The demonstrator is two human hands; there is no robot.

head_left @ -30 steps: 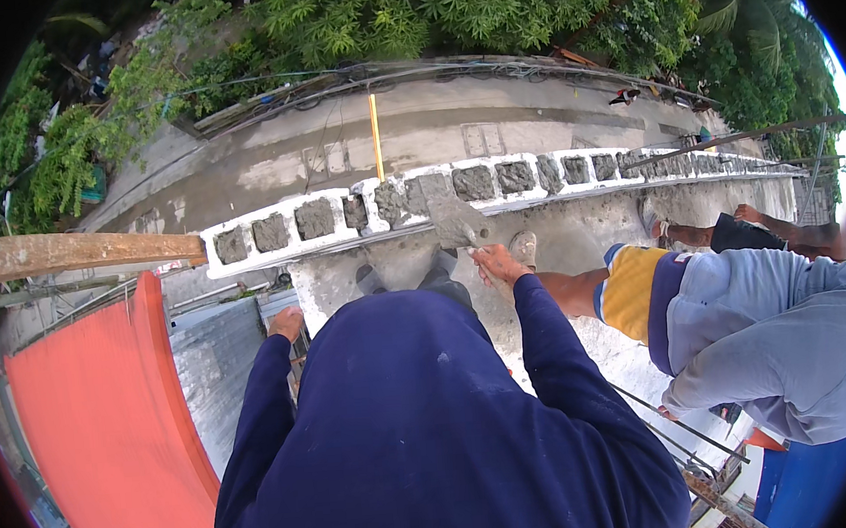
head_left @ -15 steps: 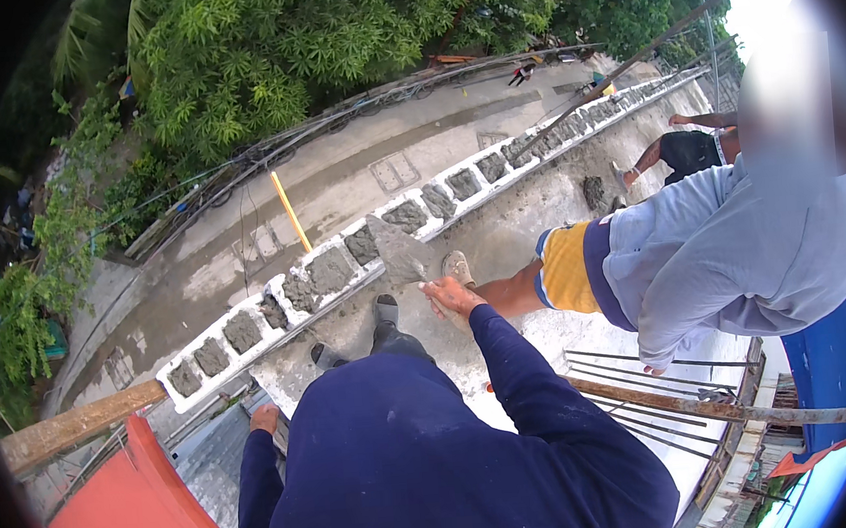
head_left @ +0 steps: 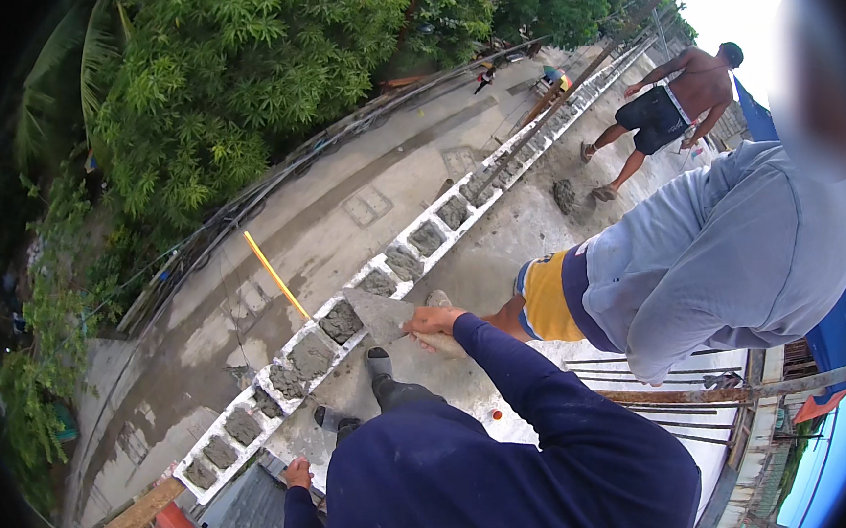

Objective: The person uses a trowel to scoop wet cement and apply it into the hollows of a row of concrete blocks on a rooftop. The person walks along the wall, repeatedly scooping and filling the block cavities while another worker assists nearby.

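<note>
My right hand (head_left: 434, 321) is closed around the handle of a pointing trowel. The grey, smeared blade of the trowel (head_left: 379, 314) hangs over the near edge of a row of white hollow blocks (head_left: 261, 435). Grey mortar (head_left: 312, 355) fills the block cells, level in some and lumpy in others. Low on the left, my left hand (head_left: 298, 474) hangs near the end of the row, fingers loosely apart, with nothing visible in it. My sandalled feet (head_left: 379, 363) stand beside the blocks.
A person in a grey hoodie (head_left: 706, 244) stands close on my right; a shirtless person (head_left: 673, 114) is farther along. A mortar heap (head_left: 563, 195) lies on the slab. A long pole (head_left: 613, 40) slants over the row. Beyond it lies a lower street (head_left: 322, 227). Metal bars (head_left: 668, 396) lie at right.
The view has shifted, bringing the shirtless person fully into sight. The trowel has drawn slightly back toward the near edge of the blocks, still in my right hand.
</note>
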